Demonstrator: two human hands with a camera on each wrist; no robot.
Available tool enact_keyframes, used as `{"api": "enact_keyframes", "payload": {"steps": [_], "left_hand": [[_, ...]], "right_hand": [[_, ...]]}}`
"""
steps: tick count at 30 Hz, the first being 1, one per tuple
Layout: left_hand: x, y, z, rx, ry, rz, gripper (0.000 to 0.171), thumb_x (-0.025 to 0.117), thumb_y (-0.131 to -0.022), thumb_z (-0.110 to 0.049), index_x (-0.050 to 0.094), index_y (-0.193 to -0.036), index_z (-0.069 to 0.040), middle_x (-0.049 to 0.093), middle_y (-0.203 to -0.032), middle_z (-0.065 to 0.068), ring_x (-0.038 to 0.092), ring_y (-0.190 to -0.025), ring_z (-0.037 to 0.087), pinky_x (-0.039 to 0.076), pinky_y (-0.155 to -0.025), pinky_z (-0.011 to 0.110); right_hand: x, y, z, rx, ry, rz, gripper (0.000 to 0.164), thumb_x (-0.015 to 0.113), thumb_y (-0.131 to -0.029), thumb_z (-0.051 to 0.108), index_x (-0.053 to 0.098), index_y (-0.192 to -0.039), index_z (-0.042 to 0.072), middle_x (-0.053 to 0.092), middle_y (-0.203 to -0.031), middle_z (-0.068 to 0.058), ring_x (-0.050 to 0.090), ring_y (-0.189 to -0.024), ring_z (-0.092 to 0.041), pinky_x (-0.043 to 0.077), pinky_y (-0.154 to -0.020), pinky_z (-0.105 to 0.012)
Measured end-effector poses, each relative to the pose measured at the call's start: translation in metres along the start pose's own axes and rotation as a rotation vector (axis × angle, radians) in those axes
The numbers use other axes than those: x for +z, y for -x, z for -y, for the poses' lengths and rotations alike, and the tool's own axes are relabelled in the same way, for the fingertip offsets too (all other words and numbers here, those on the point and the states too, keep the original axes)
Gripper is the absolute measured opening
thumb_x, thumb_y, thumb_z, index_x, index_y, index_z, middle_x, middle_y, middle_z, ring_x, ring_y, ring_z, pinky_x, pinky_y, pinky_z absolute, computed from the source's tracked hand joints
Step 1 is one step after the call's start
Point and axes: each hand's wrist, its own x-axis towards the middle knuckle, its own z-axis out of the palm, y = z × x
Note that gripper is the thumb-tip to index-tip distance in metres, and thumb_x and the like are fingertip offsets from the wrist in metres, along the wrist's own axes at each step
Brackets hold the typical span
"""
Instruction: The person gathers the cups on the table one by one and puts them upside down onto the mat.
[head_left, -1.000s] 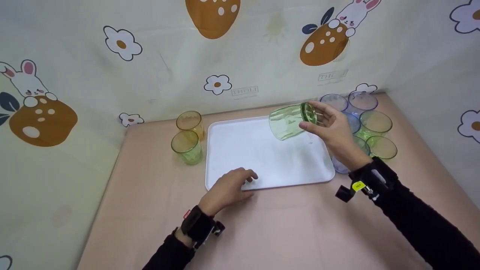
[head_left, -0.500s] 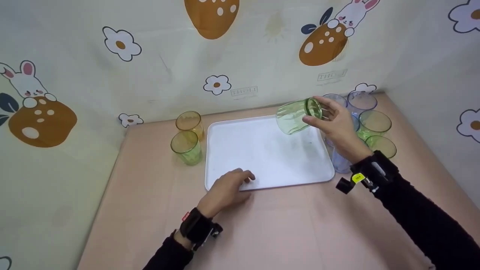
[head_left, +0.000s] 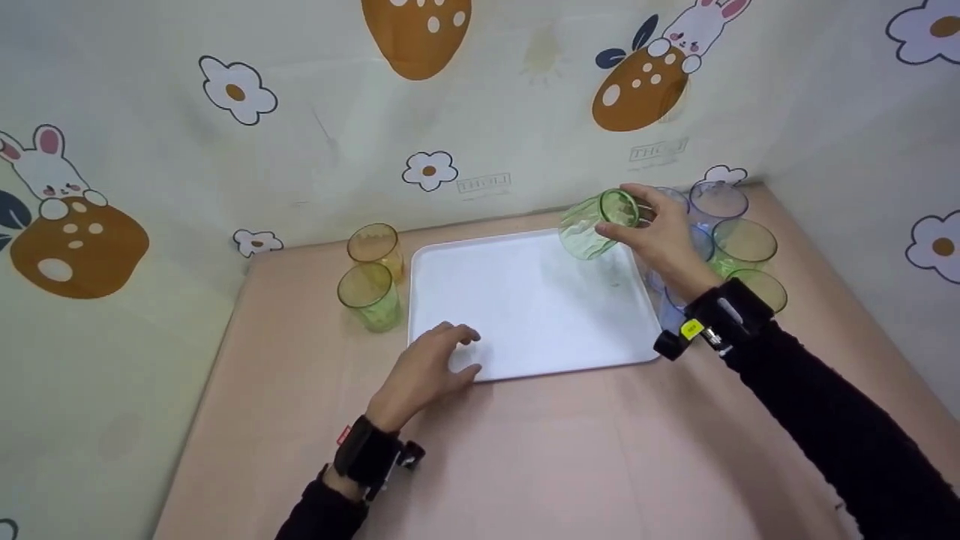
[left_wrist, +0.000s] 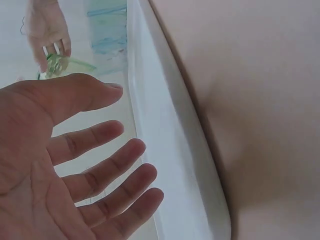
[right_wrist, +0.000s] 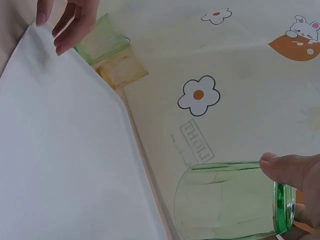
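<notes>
My right hand (head_left: pixel 664 238) grips a clear green glass (head_left: pixel 586 229) by its thick base, thumb on one side and fingers on the other. The glass is tipped on its side above the far right corner of the white tray (head_left: pixel 525 307), its mouth turned left and away. In the right wrist view, the same glass (right_wrist: pixel 227 202) shows nothing inside it. Over the tray's near left corner hovers my left hand (head_left: pixel 424 367), fingers spread and slightly bent, holding nothing. The left wrist view shows that hand (left_wrist: pixel 85 155) with a bare palm beside the tray's raised rim (left_wrist: pixel 175 120).
Left of the tray stand an amber glass (head_left: pixel 375 251) and a green-and-amber glass (head_left: pixel 369 296). On the right, several blue and green glasses, such as a green one (head_left: pixel 744 244), stand close together, partly behind my right hand. A patterned wall covering (head_left: pixel 330 150) rises behind the table.
The green glass has moved up toward the tray's far right corner with my right hand, its base turning more toward me. My left hand has shifted slightly left, and its fingers have spread wider.
</notes>
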Motion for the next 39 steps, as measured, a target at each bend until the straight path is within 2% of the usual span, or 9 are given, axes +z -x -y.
{"api": "enact_keyframes", "payload": {"steps": [4,9,13,19,28,35,39], "left_hand": [[-0.007,0.003,0.009,-0.023,-0.001,-0.089,0.040,0.081,-0.088,-0.017,0.066,-0.123,-0.004,0.065,-0.112,0.012,0.061,-0.098,0.030,0.051,-0.081,0.044],[-0.019,0.006,0.017,-0.008,-0.010,-0.208,0.045,0.082,-0.086,-0.016,0.065,-0.126,-0.003,0.065,-0.117,0.013,0.062,-0.107,0.031,0.052,-0.086,0.044],[-0.030,0.008,0.019,-0.023,-0.014,-0.264,0.048,0.082,-0.087,-0.015,0.063,-0.129,-0.001,0.064,-0.122,0.013,0.060,-0.111,0.030,0.051,-0.090,0.044],[-0.041,0.012,0.025,-0.065,0.011,-0.303,0.049,0.080,-0.088,-0.014,0.061,-0.131,-0.001,0.063,-0.126,0.014,0.060,-0.111,0.033,0.051,-0.090,0.045],[-0.046,0.014,0.030,-0.065,0.034,-0.332,0.048,0.080,-0.088,-0.013,0.061,-0.130,0.000,0.064,-0.125,0.016,0.060,-0.110,0.036,0.051,-0.089,0.046],[-0.051,0.014,0.035,-0.093,0.048,-0.365,0.047,0.080,-0.088,-0.012,0.062,-0.130,0.001,0.064,-0.126,0.016,0.060,-0.110,0.035,0.050,-0.089,0.048],[-0.054,0.014,0.036,-0.104,0.064,-0.372,0.047,0.079,-0.088,-0.010,0.062,-0.130,0.001,0.063,-0.127,0.016,0.058,-0.111,0.038,0.049,-0.089,0.049]], "right_hand": [[0.003,-0.007,-0.001,-0.004,0.042,0.001,0.075,0.085,-0.085,0.016,0.047,-0.149,0.001,0.050,-0.144,-0.015,0.050,-0.126,-0.028,0.049,-0.097,-0.032],[0.006,-0.013,-0.005,-0.017,0.097,-0.002,0.075,0.085,-0.085,0.014,0.047,-0.148,-0.002,0.047,-0.146,-0.018,0.047,-0.130,-0.030,0.042,-0.106,-0.038],[0.006,-0.017,-0.007,-0.033,0.149,-0.001,0.074,0.085,-0.085,0.013,0.047,-0.147,-0.002,0.046,-0.148,-0.019,0.043,-0.135,-0.032,0.037,-0.111,-0.041],[0.008,-0.020,-0.013,-0.062,0.213,0.015,0.074,0.082,-0.087,0.011,0.044,-0.148,-0.006,0.044,-0.150,-0.022,0.037,-0.140,-0.035,0.031,-0.115,-0.042],[0.014,-0.025,-0.016,-0.039,0.333,0.025,0.075,0.080,-0.089,0.012,0.041,-0.150,-0.006,0.042,-0.152,-0.024,0.034,-0.142,-0.038,0.027,-0.117,-0.045],[0.018,-0.030,-0.018,-0.012,0.355,0.059,0.076,0.078,-0.090,0.013,0.037,-0.150,-0.008,0.042,-0.151,-0.026,0.036,-0.141,-0.039,0.028,-0.116,-0.047],[0.020,-0.032,-0.020,0.032,0.342,0.056,0.077,0.079,-0.090,0.011,0.037,-0.151,-0.006,0.040,-0.152,-0.025,0.034,-0.142,-0.038,0.026,-0.117,-0.046]]}}
